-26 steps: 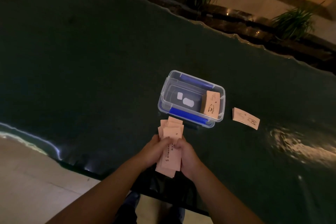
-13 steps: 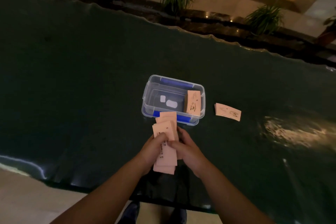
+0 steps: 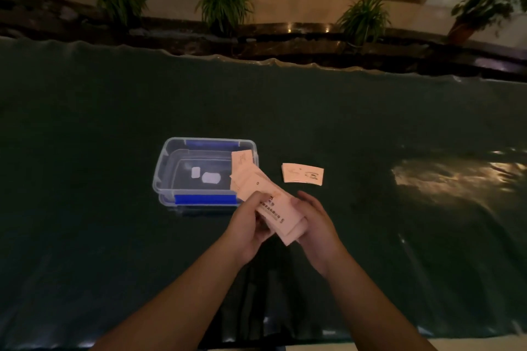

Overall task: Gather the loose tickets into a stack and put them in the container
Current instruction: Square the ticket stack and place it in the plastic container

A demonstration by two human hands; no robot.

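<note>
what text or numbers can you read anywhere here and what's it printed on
"S": lone character near the lower end of the top ticket of the stack held by the left hand and right hand.
Row of dark print along that ticket: too blurred to read.
Print and logo on the loose tickets on the table: too small to read.
White labels in the clear container: no text legible.

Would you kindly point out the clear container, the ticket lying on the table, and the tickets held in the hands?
clear container (image 3: pixel 161 177): head view, left wall.
ticket on the table (image 3: pixel 302 174): head view, its middle.
held tickets (image 3: pixel 281 211): head view, top ticket's printed face.
</note>
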